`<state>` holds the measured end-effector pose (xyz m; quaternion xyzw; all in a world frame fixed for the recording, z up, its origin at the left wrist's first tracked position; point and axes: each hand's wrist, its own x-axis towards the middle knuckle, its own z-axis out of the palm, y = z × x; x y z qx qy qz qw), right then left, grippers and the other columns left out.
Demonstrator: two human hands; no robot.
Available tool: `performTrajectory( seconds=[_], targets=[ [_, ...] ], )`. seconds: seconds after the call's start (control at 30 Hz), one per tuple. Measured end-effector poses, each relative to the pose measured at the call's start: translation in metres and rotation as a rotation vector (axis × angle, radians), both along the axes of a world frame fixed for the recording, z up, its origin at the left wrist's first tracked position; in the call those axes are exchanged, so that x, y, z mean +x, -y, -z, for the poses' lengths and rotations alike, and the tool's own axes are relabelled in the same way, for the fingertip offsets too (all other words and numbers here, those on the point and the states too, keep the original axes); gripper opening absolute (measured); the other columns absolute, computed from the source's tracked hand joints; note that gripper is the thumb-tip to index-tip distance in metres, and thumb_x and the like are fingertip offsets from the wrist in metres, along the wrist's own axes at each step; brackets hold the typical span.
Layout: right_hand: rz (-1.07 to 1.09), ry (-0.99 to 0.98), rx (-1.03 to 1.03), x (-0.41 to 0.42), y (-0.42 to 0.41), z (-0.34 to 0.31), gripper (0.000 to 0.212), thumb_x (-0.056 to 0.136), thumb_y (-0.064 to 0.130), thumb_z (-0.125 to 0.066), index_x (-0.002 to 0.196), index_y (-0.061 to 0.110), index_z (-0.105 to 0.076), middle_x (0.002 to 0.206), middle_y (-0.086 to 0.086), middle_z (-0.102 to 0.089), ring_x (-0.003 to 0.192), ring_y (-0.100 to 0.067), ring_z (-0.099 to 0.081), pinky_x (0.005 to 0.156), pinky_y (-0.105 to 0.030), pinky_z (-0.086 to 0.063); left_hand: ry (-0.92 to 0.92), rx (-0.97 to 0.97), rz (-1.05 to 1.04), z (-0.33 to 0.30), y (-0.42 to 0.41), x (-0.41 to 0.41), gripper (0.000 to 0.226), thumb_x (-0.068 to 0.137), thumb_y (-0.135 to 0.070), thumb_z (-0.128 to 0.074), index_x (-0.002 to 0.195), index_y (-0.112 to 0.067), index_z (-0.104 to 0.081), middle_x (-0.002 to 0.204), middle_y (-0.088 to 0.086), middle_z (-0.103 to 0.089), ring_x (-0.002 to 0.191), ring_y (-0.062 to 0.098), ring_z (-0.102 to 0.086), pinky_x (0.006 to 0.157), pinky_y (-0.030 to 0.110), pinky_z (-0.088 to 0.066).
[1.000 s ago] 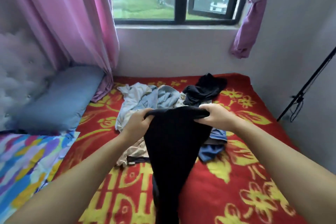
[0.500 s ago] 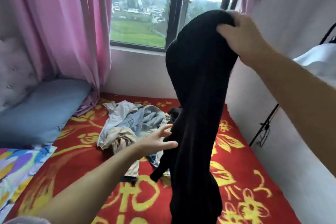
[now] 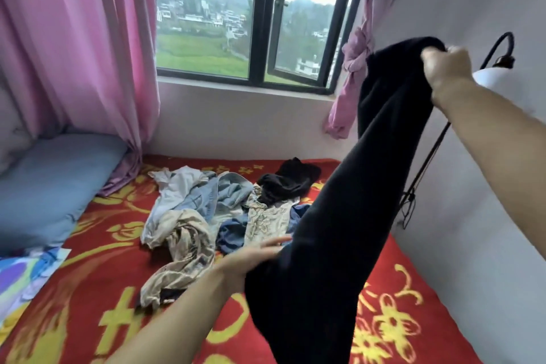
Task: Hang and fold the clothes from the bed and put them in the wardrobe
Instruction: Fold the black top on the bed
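The right hand (image 3: 446,66) is reaching up high near the right wall, its fingers curling tightly round the top edge of a long black knitted garment (image 3: 348,216), which is hanging down from that grip in a slanting drape toward the lower middle of the view. The left hand (image 3: 251,260) is stretching forward low over the bed, fingers fairly straight and lying against the left edge of the black garment's lower part; whether it is actually gripping the cloth cannot be told, since the fabric is covering part of the palm. Below, a red blanket with yellow flower patterns (image 3: 97,289) is covering the bed, and on it a loose heap of crumpled clothes (image 3: 206,210) is lying, made up of white, pale blue denim, beige and dark blue pieces, with a separate black crumpled garment (image 3: 291,183) sitting at the heap's far right end near the wall under the window. A pale blue pillow (image 3: 50,183) is resting at the left of the bed, beside a hanging pink curtain (image 3: 76,47). A knotted pink curtain (image 3: 354,68) is dangling at the right of the dark-framed window (image 3: 266,23), just behind the raised garment.
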<state>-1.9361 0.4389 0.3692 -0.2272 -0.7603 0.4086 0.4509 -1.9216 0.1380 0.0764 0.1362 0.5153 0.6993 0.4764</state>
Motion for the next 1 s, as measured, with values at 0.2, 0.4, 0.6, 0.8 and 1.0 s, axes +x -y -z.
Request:
performTrajectory(
  seconds=[0.2, 0.4, 0.6, 0.8, 1.0],
  targets=[
    [-0.423, 1.067, 0.100, 0.035, 0.023, 0.110, 0.047, 0.092, 0.020, -0.060, 0.135, 0.013, -0.044, 0.129, -0.006, -0.049, 0.113, -0.021, -0.051, 0.090, -0.037, -0.046, 0.064, 0.031, -0.466, -0.055, -0.029, -0.020, 0.024, 0.100, -0.004, -0.038, 0.104, -0.006, -0.062, 0.092, 0.010, -0.063, 0.077, 0.017, -0.060, 0.074, 0.029, -0.049],
    [-0.952, 1.273, 0.058, 0.068, 0.129, 0.187, 0.081, 0.084, 0.053, -0.063, 0.150, 0.029, -0.023, 0.145, 0.002, -0.043, 0.113, -0.007, -0.052, 0.079, -0.023, -0.053, 0.320, 0.128, -0.749, -0.087, -0.051, -0.032, 0.042, 0.100, 0.005, -0.021, 0.138, 0.004, -0.039, 0.091, 0.017, -0.050, 0.069, 0.019, -0.046, 0.059, 0.023, -0.043],
    [-0.667, 0.665, -0.344, 0.046, 0.161, 0.236, 0.015, 0.095, 0.015, -0.042, 0.096, 0.016, -0.057, 0.096, -0.014, -0.063, 0.089, -0.026, -0.064, 0.066, -0.033, -0.051, 0.245, 0.220, -0.745, -0.119, -0.047, -0.017, 0.049, 0.092, 0.013, -0.023, 0.137, 0.004, -0.041, 0.106, 0.021, -0.052, 0.102, 0.033, -0.055, 0.084, 0.034, -0.046],
    [-0.696, 0.323, -0.643, 0.024, 0.143, 0.170, 0.022, 0.093, 0.017, -0.049, 0.077, 0.008, -0.061, 0.077, -0.013, -0.061, 0.064, -0.022, -0.061, 0.059, -0.028, -0.051, -0.721, -0.311, -0.477, -0.132, 0.035, -0.039, 0.060, 0.080, 0.019, -0.046, 0.134, -0.007, -0.051, 0.113, 0.006, -0.061, 0.108, 0.020, -0.059, 0.095, 0.034, -0.051],
    [-1.023, 0.713, 0.088, 0.035, 0.138, 0.092, 0.031, 0.080, 0.048, -0.070, 0.100, 0.026, -0.066, 0.095, 0.010, -0.071, 0.086, -0.006, -0.068, 0.070, -0.019, -0.053, -1.430, -1.028, -0.476, -0.114, 0.062, -0.057, 0.019, 0.083, -0.041, -0.062, 0.094, -0.027, -0.056, 0.082, -0.002, -0.062, 0.082, 0.026, -0.061, 0.062, 0.031, -0.037]
  ],
)
